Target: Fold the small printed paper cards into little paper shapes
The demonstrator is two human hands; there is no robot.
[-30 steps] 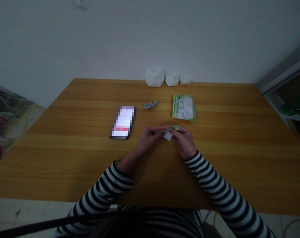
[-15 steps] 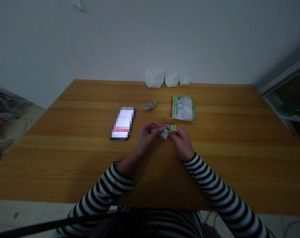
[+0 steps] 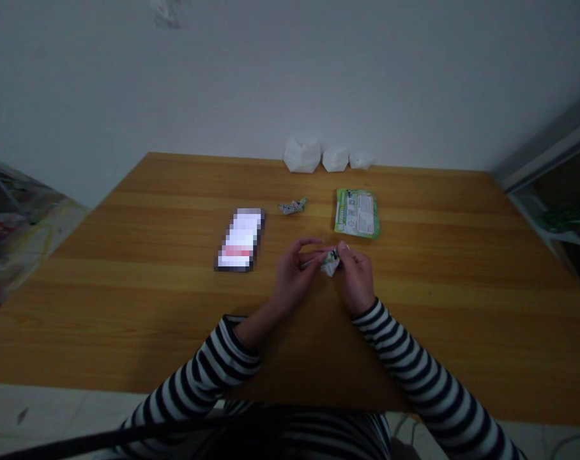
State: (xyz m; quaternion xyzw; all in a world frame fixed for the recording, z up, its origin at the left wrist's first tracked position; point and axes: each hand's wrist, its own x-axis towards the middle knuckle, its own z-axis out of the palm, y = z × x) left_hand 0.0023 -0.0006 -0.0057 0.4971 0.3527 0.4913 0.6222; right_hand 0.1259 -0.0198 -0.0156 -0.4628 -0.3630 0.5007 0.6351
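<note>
A small folded white-and-green paper piece [image 3: 331, 262] is held above the honey-brown wooden table [image 3: 127, 332]. The right hand's [image 3: 356, 278] fingertips press together on it, while the left hand's [image 3: 292, 273] fingers curve slightly apart around its narrow end. Beyond them lie a green printed card [image 3: 357, 213], a small grey folded paper [image 3: 292, 206], a pixelated black-edged phone [image 3: 241, 239] and three white folded paper shapes [image 3: 302, 155].
</note>
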